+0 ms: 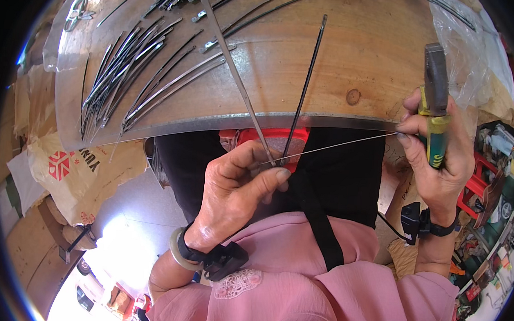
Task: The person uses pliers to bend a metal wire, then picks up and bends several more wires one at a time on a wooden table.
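Note:
My left hand (238,180) pinches the near ends of two long, thin metal strips between thumb and fingers. One is a grey strip (233,69) leaning to the far left; the other is a darker strip (308,76) leaning slightly right. They spread apart in a V above the table edge. A thin wire (339,144) runs from the pinched ends to my right hand (444,144). That hand is closed, its thumb and forefinger gripping the wire's end while pliers (436,83) with green and yellow handles rest in the palm, jaws pointing away.
A wooden table (355,61) with a metal front edge lies ahead. Bundles of metal strips (125,66) cover its left side, near a pair of scissors (78,14). Clear plastic (466,49) hangs over the right corner. A red stool (476,183) stands at right.

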The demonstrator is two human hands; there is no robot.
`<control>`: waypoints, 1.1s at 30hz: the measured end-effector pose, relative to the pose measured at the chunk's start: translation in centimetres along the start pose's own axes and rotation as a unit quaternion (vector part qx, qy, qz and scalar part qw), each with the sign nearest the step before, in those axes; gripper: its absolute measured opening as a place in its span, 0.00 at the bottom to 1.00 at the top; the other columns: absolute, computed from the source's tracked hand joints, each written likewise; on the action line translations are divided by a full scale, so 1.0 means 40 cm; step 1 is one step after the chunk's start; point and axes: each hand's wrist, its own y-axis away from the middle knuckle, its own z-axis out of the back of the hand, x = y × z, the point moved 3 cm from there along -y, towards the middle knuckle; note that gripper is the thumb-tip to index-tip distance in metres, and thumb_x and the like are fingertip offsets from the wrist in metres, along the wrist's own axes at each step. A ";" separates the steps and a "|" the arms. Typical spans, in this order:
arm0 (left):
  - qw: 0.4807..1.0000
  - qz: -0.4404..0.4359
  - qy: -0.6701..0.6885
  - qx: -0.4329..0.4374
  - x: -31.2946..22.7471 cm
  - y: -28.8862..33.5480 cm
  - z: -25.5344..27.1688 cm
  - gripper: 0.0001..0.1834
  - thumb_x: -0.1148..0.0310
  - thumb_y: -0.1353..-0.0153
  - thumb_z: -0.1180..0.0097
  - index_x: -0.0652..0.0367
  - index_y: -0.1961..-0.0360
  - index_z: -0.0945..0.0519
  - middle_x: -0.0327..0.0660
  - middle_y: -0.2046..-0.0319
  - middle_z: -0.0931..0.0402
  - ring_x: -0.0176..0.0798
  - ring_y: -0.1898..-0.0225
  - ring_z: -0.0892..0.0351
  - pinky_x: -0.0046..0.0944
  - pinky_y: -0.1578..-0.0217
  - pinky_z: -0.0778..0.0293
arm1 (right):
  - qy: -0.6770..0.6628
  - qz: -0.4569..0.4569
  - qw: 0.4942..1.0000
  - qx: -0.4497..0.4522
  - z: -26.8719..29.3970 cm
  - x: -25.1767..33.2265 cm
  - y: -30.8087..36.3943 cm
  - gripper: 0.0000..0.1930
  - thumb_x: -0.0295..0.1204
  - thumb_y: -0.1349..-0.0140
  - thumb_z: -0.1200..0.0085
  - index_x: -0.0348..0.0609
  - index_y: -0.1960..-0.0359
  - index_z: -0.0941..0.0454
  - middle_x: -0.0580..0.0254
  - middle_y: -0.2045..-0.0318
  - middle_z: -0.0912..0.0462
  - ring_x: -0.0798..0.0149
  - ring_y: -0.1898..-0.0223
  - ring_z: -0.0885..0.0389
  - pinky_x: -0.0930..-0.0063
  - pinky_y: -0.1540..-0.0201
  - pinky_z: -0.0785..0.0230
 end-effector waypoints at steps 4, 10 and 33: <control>0.999 -0.011 -0.013 -0.038 0.006 -0.005 -0.018 0.08 0.76 0.40 0.38 0.65 0.62 0.24 0.40 0.77 0.21 0.24 0.80 0.29 0.22 0.80 0.37 | 0.005 -0.004 1.000 0.006 -0.012 -0.005 0.006 0.05 0.18 0.49 0.37 0.32 0.70 0.19 0.57 0.59 0.19 0.64 0.67 0.18 0.76 0.65 0.27; 0.999 -0.004 -0.021 -0.027 0.007 -0.013 -0.019 0.07 0.77 0.39 0.39 0.65 0.61 0.23 0.38 0.75 0.21 0.23 0.78 0.28 0.23 0.78 0.35 | 0.013 -0.005 1.000 0.002 -0.015 -0.017 0.008 0.05 0.20 0.49 0.36 0.33 0.71 0.19 0.54 0.59 0.19 0.60 0.67 0.18 0.73 0.64 0.27; 0.999 0.040 -0.022 -0.027 0.046 -0.047 -0.016 0.04 0.77 0.39 0.40 0.62 0.65 0.23 0.32 0.78 0.24 0.21 0.78 0.31 0.24 0.77 0.35 | -0.019 -0.058 0.998 0.019 -0.078 -0.043 0.015 0.10 0.17 0.54 0.34 0.32 0.69 0.19 0.52 0.59 0.19 0.56 0.67 0.17 0.71 0.66 0.27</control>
